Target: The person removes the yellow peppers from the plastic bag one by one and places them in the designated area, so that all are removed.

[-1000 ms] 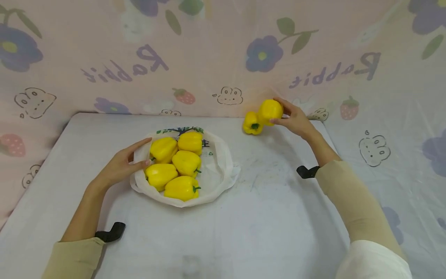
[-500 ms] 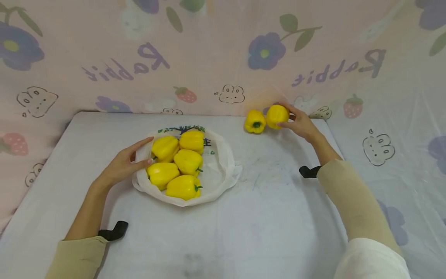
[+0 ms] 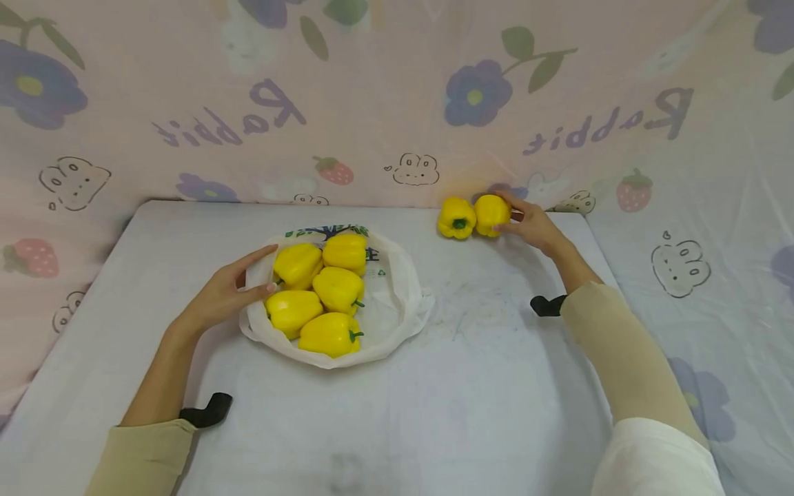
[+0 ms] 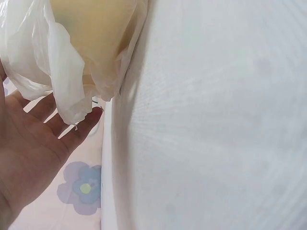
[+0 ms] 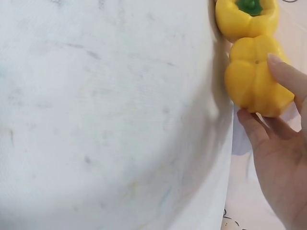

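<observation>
Yellow pepper [image 3: 492,215] lowered at frame's upper right; our right hand [image 3: 535,226] extends, pinching its right side; our left hand [image 3: 225,293] spreads wide, touching bag [image 3: 409,282].

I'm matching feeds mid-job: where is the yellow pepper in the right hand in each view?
Head: the yellow pepper is right of centre, above mid-height, in the right hand.
Left wrist: not in this picture.
Right wrist: the yellow pepper is toward the upper right.
Shared landmark: the white tabletop, across the middle and bottom in the head view, on the right in left wrist, on the left in right wrist.
</observation>
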Tool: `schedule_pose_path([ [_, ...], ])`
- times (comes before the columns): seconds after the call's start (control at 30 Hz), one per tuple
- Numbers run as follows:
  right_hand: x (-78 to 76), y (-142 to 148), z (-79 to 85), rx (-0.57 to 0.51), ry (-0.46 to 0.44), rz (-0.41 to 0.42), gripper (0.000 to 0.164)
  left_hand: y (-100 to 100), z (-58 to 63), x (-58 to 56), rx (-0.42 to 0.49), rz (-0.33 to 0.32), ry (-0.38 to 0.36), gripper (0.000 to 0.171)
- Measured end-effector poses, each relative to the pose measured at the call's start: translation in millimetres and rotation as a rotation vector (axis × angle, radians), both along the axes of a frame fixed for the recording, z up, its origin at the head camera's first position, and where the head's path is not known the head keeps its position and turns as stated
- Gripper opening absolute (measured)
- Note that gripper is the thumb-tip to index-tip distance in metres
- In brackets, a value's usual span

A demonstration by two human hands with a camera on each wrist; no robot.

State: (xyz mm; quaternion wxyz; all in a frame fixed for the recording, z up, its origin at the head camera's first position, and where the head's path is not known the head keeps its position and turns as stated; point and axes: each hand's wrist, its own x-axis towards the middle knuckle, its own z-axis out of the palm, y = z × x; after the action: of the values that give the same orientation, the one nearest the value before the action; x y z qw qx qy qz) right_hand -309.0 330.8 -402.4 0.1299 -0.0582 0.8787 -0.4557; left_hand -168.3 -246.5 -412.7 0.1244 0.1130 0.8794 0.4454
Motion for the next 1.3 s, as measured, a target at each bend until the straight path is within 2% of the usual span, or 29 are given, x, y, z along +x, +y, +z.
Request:
schedule_pose_path([
  [0.23, -2.7, -1, -7.0, -0.026, 0.036, 0.023, 0.076, -1, -2.1, -1.0, -0.002, -0.002, 0.003, 0.071],
  [0.53, -2.2, -11, -15.0, -0.097, 0.088, -0.049, 0.073, 0, -0.3, -0.8, 0.006, -0.011, 0.023, 0.070],
  [0.7, 6.7, -22, -3.7, -0.101, 0.095, -0.071, 0.074, 1, 1.6, -0.4, -0.003, -0.016, 0.032, 0.070],
  [0.8, 14.7, -30, 8.3, -0.105, 0.117, -0.072, 0.073, 2, -0.5, -1.9, -0.025, -0.015, 0.049, 0.069],
  [0.93, 17.3, -35, 16.3, -0.116, 0.154, -0.067, 0.072, 2, -3.0, -4.3, -0.042, -0.015, 0.063, 0.069],
  [1.2, 4.1, -31, 4.3, -0.059, 0.264, -0.083, 0.064, 2, -3.3, -4.2, -0.039, -0.007, 0.041, 0.070],
  [1.3, 5.7, -35, 7.0, -0.079, 0.295, -0.092, 0.064, 3, -1.9, -3.5, -0.041, -0.004, 0.032, 0.070],
])
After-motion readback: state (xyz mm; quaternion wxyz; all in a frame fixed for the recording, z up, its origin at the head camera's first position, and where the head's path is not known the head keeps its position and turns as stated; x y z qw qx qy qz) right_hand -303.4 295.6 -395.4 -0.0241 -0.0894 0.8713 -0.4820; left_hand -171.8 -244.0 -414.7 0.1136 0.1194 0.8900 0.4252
